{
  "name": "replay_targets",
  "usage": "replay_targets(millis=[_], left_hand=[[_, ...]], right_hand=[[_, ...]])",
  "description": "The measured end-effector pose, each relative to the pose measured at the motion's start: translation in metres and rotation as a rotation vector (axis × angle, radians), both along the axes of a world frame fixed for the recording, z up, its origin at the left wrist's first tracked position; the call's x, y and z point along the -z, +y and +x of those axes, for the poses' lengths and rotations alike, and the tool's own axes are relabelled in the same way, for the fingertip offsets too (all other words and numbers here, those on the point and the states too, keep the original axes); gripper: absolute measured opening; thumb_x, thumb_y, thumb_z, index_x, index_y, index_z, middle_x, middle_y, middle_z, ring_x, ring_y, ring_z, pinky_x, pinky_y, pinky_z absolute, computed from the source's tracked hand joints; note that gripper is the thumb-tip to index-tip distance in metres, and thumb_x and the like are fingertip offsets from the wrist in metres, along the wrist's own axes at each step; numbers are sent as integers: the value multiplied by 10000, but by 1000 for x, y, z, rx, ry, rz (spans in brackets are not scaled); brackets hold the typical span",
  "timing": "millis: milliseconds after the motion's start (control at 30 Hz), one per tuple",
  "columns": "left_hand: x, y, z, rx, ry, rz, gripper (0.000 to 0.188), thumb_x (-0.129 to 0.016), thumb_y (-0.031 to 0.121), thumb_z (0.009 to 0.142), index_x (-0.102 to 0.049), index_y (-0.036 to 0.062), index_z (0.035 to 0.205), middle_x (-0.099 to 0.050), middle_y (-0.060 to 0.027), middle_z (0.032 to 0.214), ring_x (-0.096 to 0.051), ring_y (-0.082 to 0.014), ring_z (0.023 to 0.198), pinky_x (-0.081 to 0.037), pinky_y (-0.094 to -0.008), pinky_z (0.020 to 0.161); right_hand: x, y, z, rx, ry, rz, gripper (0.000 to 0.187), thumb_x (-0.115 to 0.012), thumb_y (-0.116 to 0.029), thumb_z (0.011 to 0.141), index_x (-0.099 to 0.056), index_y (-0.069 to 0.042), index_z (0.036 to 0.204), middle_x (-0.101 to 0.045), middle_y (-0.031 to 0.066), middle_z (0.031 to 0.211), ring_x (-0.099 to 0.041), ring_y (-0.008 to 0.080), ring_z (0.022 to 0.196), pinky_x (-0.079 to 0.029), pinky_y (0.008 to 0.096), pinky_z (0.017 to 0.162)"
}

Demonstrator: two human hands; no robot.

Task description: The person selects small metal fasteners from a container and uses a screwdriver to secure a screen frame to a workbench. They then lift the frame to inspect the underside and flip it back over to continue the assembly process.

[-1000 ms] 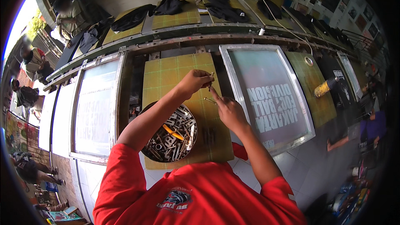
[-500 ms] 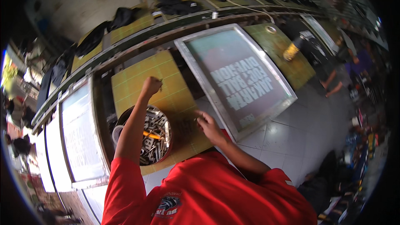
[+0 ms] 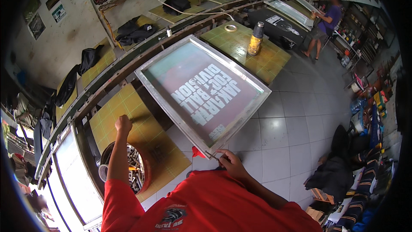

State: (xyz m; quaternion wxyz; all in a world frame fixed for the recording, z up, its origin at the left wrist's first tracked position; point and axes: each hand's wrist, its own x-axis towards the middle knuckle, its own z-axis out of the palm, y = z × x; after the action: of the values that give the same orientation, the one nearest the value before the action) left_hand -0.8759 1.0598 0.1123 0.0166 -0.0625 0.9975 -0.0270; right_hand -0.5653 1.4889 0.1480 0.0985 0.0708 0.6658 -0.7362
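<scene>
Right hand (image 3: 232,164), newly at the framed screen's (image 3: 201,99) near corner, apparently pinches a thin piece (image 3: 216,159), shifting work there; left hand (image 3: 123,123), closed over the counter's (image 3: 161,148) far half, contents unclear.

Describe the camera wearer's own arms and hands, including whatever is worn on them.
The left hand and right hand are ungloved, and both forearms are bare, with nothing visible at the wrists. Short red sleeves cover the upper arms. They belong to a red shirt with a dark-and-pale printed emblem. Rings would be too small to tell.
</scene>
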Motion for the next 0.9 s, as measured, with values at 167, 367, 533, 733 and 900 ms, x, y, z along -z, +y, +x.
replay_targets(millis=[167, 367, 533, 733, 900], left_hand=[[-34, 61, 28, 137, 367, 294, 256, -655, 187, 784, -644, -4, 954, -664, -188, 944, -646, -328, 817, -517, -402, 717], [-104, 302, 162, 343, -192, 1476, 293, -587, 108, 876, -572, -44, 1127, -635, -75, 917, -575, -126, 848, -455, -273, 772], [-113, 437, 192, 226, -364, 1896, 302, -609, 123, 886, -537, -39, 1130, -612, -78, 960, -564, -141, 871, -461, -275, 796], [-109, 475, 165, 164, -270, 2118, 173, -589, 126, 893, -554, -2, 1004, -583, -53, 918, -541, -145, 846, -455, -279, 800], [-111, 486, 128, 142, -212, 2135, 76, -612, 83, 885, -596, 11, 903, -590, -9, 829, -541, -94, 778, -465, -252, 749]], right_hand=[[-13, 77, 7, 50, 36, 34, 337, -473, -100, 920, -499, -37, 1249, -515, 15, 816, -493, 82, 759, -432, 244, 724], [-42, 168, -29, 64, 216, 17, 320, -458, -35, 929, -469, -14, 1249, -510, 21, 798, -481, 70, 714, -417, 227, 671], [-72, 190, -83, 18, 354, -16, 326, -473, -16, 924, -462, -13, 1250, -497, 10, 783, -482, 73, 718, -418, 221, 668], [-80, 208, -129, -52, 495, 170, 343, -492, 13, 907, -442, -9, 1246, -527, 28, 787, -505, 73, 713, -425, 222, 646], [-92, 209, -162, 16, 630, 374, 321, -521, -26, 885, -475, -5, 1202, -588, 119, 739, -600, 206, 693, -470, 306, 659]])
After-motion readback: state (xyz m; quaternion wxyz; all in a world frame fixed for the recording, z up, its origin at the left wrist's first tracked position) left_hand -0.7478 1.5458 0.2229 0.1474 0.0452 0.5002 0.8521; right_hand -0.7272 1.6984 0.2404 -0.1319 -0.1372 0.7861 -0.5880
